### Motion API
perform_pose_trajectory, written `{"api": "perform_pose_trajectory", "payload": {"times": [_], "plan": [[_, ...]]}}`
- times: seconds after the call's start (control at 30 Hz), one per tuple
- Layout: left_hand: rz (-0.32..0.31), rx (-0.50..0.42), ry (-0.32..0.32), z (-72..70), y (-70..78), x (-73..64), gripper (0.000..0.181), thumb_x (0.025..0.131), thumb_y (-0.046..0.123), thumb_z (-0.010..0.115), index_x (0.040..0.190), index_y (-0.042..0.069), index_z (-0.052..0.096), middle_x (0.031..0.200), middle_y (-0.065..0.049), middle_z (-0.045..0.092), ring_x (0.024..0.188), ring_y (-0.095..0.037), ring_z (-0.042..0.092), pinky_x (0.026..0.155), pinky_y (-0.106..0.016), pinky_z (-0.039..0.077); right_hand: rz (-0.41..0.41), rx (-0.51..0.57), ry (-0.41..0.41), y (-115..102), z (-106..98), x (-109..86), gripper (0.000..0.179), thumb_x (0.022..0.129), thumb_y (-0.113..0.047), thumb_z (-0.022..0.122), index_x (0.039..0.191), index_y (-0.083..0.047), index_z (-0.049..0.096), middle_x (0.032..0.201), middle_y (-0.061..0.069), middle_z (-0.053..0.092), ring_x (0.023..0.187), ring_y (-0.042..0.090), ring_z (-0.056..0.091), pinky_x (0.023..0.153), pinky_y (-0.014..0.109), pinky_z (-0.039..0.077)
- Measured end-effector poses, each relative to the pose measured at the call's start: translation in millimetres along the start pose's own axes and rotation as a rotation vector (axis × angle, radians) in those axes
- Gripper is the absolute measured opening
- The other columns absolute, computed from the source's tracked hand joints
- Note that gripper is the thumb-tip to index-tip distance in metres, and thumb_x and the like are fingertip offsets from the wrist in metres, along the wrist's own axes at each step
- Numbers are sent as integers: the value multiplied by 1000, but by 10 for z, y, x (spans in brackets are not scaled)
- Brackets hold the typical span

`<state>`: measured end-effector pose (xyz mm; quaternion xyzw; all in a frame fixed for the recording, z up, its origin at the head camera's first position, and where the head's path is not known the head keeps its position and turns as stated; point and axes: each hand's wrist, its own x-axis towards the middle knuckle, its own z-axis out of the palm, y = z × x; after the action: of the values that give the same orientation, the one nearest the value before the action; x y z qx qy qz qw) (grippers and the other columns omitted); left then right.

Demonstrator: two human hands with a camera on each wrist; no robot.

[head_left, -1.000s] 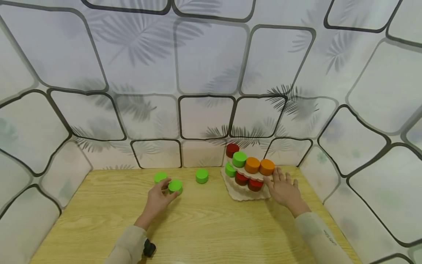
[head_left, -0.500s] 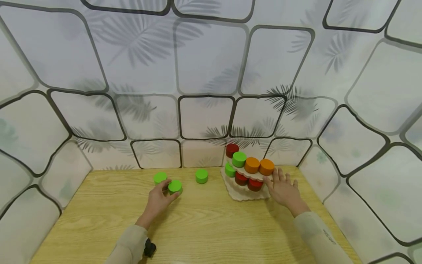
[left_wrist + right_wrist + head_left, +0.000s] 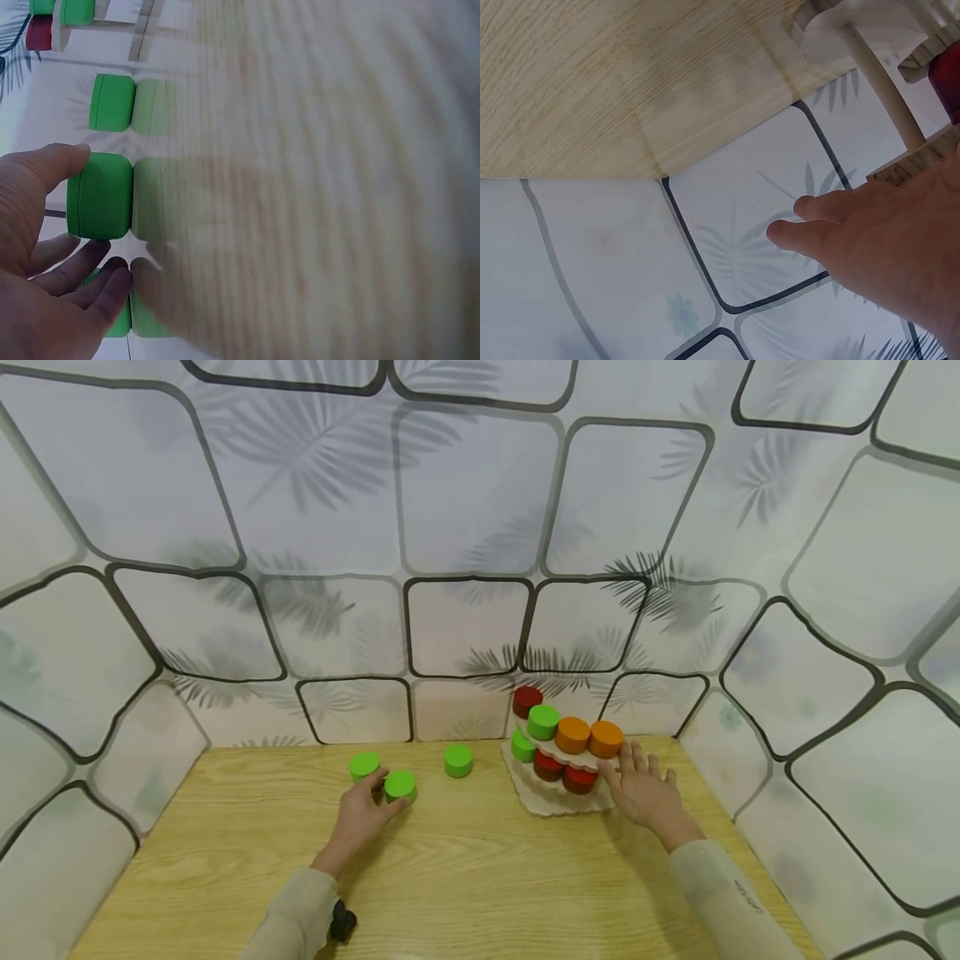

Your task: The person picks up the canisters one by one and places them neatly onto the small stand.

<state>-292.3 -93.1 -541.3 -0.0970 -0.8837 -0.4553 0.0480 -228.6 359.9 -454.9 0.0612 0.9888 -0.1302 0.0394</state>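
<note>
My left hand (image 3: 358, 817) is at the left on the table, thumb and fingertips at opposite sides of a green round block (image 3: 401, 785). In the left wrist view this block (image 3: 103, 196) stands on the tabletop, pinched between them. Another green block (image 3: 364, 764) sits just behind the fingers, partly hidden by them in the left wrist view. My right hand (image 3: 645, 792), fingers extended, rests against the right edge of a tiered wooden stand (image 3: 534, 802) with scalloped edges. Red, green and orange round blocks sit on its tiers, among them an orange block (image 3: 606, 739) near my fingertips.
A third loose green block (image 3: 458, 761) stands between the left hand and the stand. Wooden posts (image 3: 885, 86) join the stand's tiers. Patterned walls (image 3: 472, 627) enclose the table (image 3: 450, 877) at the back and sides.
My left hand and the green block at its fingertips have shifted very slightly to the right. The right hand stays at the stand.
</note>
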Motion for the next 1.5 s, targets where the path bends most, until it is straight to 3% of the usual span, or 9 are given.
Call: {"api": "perform_pose_trajectory", "payload": {"times": [0.47,0.63,0.9,1.5], "plan": [[32,17,35,41,36,-15,59,89,19,86,136,-7,63,129,-27,70,122,-42,67,102,-56,56,-2,3,-9,3,-5,6,94,109,-68,12,166,6,5,171,35,6,153,64,6,119,83,5],[64,-10,13,117,114,-43,60,89,21,87,136,-7,64,128,-27,71,119,-42,69,99,-56,58,-2,-4,-8,4,-4,5,94,109,-68,12,166,6,6,171,35,7,153,65,7,119,83,6],[134,-55,-34,348,300,-61,60,87,19,88,135,-8,63,126,-23,71,117,-38,69,96,-52,60,1,3,-9,-1,-3,6,95,108,-68,12,166,6,5,171,35,7,153,65,7,119,83,6],[206,-148,-129,923,653,-120,59,90,21,85,136,-8,62,123,-18,72,113,-31,69,92,-41,61,3,31,-23,-13,-20,-4,94,109,-68,12,167,5,2,171,36,2,153,66,5,118,84,3]]}}
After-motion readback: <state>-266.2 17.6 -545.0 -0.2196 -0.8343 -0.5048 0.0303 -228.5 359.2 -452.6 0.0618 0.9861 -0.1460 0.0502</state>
